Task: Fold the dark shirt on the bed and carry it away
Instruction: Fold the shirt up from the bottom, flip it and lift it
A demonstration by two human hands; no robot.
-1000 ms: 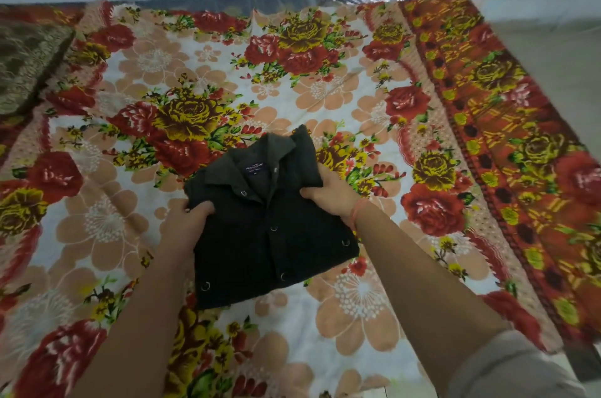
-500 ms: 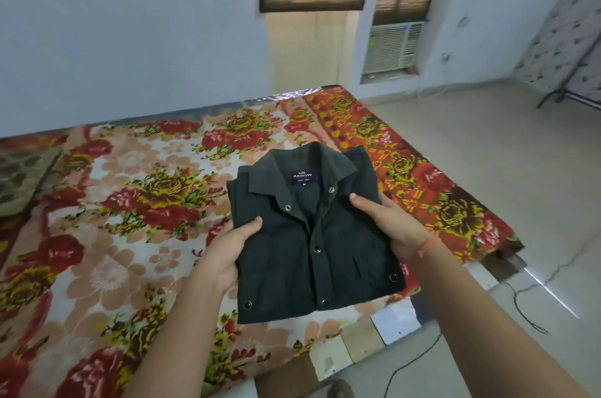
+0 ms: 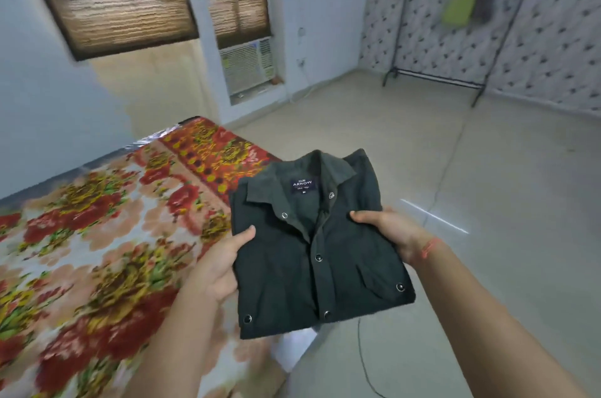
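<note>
A: What changed in the last second?

B: The folded dark shirt (image 3: 320,244) was lying flat on the floral bedspread (image 3: 107,244); now it is lifted clear, held level in the air past the bed's corner, over the floor (image 3: 455,170). The view has swung toward the room.

A: And the grip?

B: The left hand (image 3: 218,262) clasps the shirt's left edge, thumb on top; the right hand (image 3: 388,231) holds the right edge the same way.

A: So the folding?

B: Seemingly finished, collar up. Only the carrying remains, probably toward the clothes rack (image 3: 435,78).
</note>
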